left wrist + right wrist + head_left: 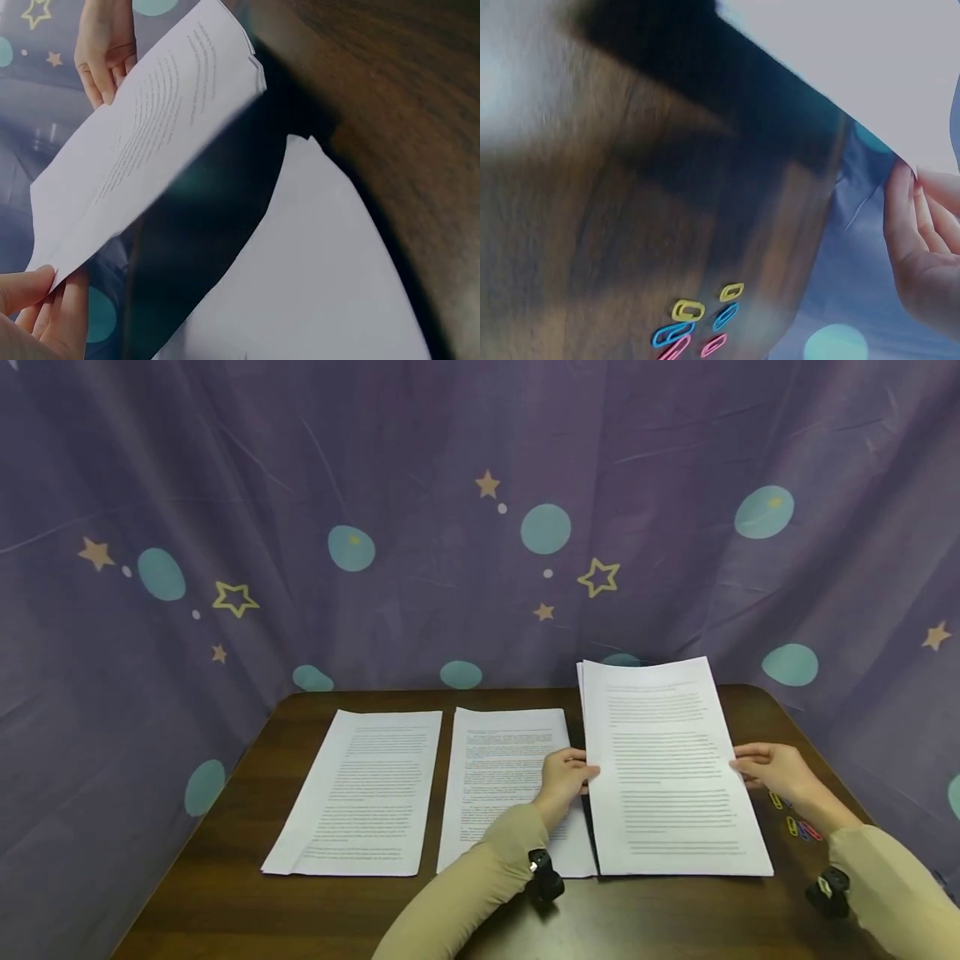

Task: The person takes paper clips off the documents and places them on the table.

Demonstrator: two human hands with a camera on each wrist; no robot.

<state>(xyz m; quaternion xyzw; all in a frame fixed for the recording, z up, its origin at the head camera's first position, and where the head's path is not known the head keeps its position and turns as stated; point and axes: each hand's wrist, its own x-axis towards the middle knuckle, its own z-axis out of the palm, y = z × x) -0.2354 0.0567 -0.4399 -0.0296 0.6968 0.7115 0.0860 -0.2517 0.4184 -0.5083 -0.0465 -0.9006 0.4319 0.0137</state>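
A stack of printed paper sheets [663, 768] is held up at the right of the table, tilted, with its text facing me. My left hand [564, 781] pinches its left edge, thumb in front and fingers behind. On the opposite edge, my right hand [776, 770] grips the sheets the same way. In the left wrist view the held sheets [150, 142] bow slightly, and their edges are not all flush. Below my right hand several coloured paper clips [688, 310] lie on the wood, in yellow, blue and pink.
Two more stacks of printed paper lie flat on the brown wooden table [225, 877]: a left stack [367, 793] and a middle stack [495, 777], partly covered by my left forearm. A purple curtain [420, 468] with stars and dots hangs behind the table's far edge.
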